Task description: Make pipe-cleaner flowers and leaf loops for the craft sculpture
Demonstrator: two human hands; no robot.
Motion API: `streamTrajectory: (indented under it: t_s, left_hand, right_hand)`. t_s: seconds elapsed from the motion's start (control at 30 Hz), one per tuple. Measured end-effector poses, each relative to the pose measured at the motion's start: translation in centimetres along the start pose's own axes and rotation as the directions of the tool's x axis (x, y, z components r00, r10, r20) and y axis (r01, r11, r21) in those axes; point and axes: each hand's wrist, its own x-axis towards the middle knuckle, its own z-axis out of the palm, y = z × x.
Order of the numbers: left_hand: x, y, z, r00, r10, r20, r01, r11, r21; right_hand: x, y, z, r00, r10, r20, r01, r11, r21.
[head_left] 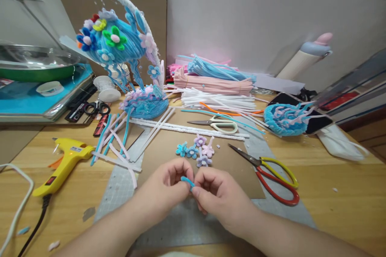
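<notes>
Between my two hands is a short piece of blue pipe cleaner (187,180), held above the brown cardboard. My left hand (173,180) pinches one end with thumb and forefinger. On the other side, my right hand (218,194) grips it close by, fingers curled; part of the piece is hidden in the fingers. Just beyond the hands lie several small pipe-cleaner flowers, among them a blue flower (192,151), a pink flower (208,149) and a lilac flower (204,161).
Red-and-yellow scissors (276,176) lie at right, white-handled scissors (221,123) behind the flowers. A yellow glue gun (64,164) rests at left near loose pipe cleaners (120,132). A blue jellyfish lamp-like craft (120,44) stands at back left. Bundled pipe cleaners (214,86) line the wall.
</notes>
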Motion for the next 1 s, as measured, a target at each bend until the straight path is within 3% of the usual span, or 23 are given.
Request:
streamTrajectory:
  t_s: [0.37, 0.67, 0.83, 1.0]
  left_hand:
    - [-0.3, -0.1, 0.4, 0.995, 0.047, -0.089, -0.046, 0.999, 0.014]
    - [-0.2, 0.0, 0.2, 0.972, -0.017, -0.233, 0.036, 0.996, 0.077]
    - [0.1, 0.6, -0.4, 0.979, -0.028, -0.200, 0.020, 0.999, -0.046]
    - [0.1, 0.6, -0.7, 0.994, -0.105, -0.037, 0.097, 0.979, -0.179]
  right_hand:
    - [0.2, 0.0, -0.2, 1.000, -0.025, -0.017, 0.024, 0.997, -0.076]
    - [0.4, 0.0, -0.3, 1.000, -0.015, -0.016, 0.013, 0.996, -0.084]
    - [0.3, -0.3, -0.3, 0.999, 0.045, -0.003, -0.045, 0.998, 0.051]
    - [0.2, -0.6, -0.5, 0.999, 0.044, 0.002, -0.043, 0.978, 0.206]
